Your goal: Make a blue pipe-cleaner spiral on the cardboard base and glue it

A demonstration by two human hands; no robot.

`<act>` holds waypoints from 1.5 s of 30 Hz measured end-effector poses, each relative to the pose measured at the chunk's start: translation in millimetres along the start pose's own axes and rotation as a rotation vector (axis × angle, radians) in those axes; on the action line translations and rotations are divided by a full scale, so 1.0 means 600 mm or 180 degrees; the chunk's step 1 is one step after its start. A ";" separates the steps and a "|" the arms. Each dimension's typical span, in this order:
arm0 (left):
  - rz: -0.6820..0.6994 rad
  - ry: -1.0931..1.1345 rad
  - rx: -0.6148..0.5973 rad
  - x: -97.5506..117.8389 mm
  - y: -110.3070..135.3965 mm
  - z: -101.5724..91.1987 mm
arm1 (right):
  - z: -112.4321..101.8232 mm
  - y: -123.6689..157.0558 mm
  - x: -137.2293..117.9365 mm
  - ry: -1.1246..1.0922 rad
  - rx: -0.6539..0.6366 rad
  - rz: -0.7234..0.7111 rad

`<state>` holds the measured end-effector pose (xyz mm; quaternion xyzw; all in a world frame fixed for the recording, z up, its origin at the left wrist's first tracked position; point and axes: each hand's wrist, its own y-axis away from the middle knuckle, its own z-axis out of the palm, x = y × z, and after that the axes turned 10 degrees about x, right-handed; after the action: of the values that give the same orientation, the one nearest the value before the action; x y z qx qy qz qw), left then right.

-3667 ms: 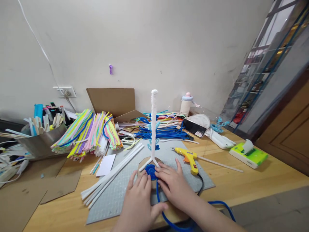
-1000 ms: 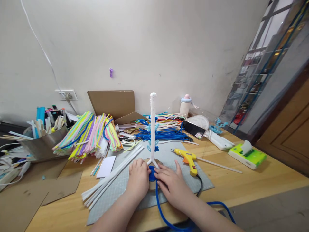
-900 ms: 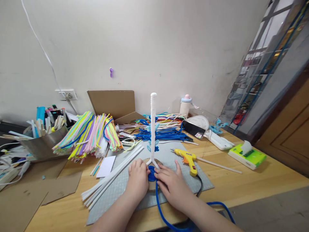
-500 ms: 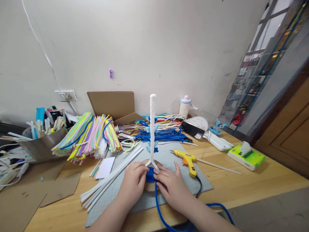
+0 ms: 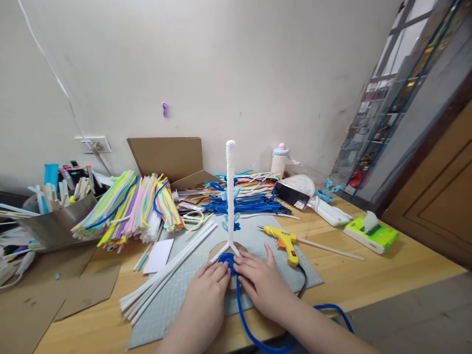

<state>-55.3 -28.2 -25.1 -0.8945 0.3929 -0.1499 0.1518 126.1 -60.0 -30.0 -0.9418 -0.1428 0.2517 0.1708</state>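
Note:
A flat coil of blue pipe cleaner (image 5: 229, 260) lies on a round cardboard base (image 5: 241, 247). My left hand (image 5: 207, 290) rests at the coil's left side, its fingers laid flat with the tips on the coil. My right hand (image 5: 260, 278) has its thumb and fingers closed at the coil's right edge, with one outer finger raised. From there a long blue tail (image 5: 241, 314) loops down past the table edge and off to the right. Behind the coil stands an upright white fuzzy stem (image 5: 230, 191), forked at its foot on the base.
A yellow glue gun (image 5: 282, 240) lies right of the base on a grey mat (image 5: 177, 285). White pipe cleaners (image 5: 169, 270) lie to the left, coloured bundles (image 5: 136, 211) behind them. Further right are a phone (image 5: 292, 195) and a green tissue pack (image 5: 371, 233).
My left hand has shifted from gripping beside the coil to lying flatter with its fingertips on it. The stem's left fork now shows more. My right hand stays at the coil.

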 end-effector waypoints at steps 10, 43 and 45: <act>-0.0225 0.0019 0.0007 0.005 0.010 0.008 | -0.012 0.002 0.001 -0.0172 -0.0085 -0.0026; -0.1404 0.1067 0.0433 -0.052 -0.038 -0.005 | -0.030 -0.052 0.063 -0.0944 -0.0292 0.0921; -0.1520 0.0898 0.0538 -0.044 -0.041 0.004 | -0.035 -0.065 0.077 -0.1152 -0.0415 0.0835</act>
<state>-55.1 7.8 -21.3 -0.9161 0.1745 -0.3366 0.1302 168.5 -13.6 -17.4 -0.9009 -0.0633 0.4268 0.0471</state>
